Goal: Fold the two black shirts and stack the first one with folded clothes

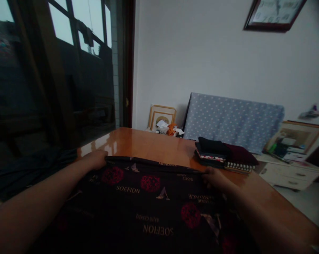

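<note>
A large black cloth (pixel 138 201), printed with red flowers, lettering and shoe-like shapes, is stretched between my hands. It spreads toward me over the near part of the wooden table (pixel 154 141). My left hand (pixel 98 158) grips its far left corner with closed fingers. At the far right of the same edge, my right hand (pixel 214 178) is closed on the cloth too. The far edge runs nearly straight from one hand to the other, with a slight fold along it. The near end of the cloth passes out of the bottom of the view.
Folded clothes (pixel 214 151) are stacked on the table at the right, with a dark red piece (pixel 240 154) beside them. Dark fabric (pixel 40 169) lies at the left. Behind stand a dotted blue cover (pixel 228 116) and a white drawer cabinet (pixel 289 173).
</note>
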The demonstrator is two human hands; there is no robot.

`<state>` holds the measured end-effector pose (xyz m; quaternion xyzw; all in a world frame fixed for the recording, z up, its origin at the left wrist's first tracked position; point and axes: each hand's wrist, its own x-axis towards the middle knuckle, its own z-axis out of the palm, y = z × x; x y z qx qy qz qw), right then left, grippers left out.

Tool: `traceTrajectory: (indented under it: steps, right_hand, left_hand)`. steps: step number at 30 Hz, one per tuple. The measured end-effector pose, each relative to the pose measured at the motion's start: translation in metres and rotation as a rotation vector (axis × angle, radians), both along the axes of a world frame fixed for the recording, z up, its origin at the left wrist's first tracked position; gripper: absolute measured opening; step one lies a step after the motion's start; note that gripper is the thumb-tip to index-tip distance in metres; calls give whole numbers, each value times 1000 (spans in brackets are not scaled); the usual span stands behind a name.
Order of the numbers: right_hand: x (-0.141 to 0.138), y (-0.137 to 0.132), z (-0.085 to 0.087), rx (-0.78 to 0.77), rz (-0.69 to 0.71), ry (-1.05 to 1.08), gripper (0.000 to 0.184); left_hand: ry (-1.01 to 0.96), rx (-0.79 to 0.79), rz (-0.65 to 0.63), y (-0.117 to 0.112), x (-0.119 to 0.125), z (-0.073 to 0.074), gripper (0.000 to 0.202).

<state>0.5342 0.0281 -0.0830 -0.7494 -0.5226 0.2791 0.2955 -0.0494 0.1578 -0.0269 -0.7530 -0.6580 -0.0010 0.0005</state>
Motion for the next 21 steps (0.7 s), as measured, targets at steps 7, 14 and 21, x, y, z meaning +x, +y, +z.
traceTrajectory:
  steps: [7, 14, 21]
  right_hand:
    - [-33, 57, 6, 138, -101, -52, 27]
    - [-36, 33, -3, 154, 49, -445, 44]
    - [-18, -2, -5, 267, 49, -248, 43]
  left_hand:
    - [-59, 212, 160, 19, 0, 2, 60]
    - [-38, 85, 15, 1, -5, -37, 74]
    - [-89, 91, 50, -19, -4, -52, 75]
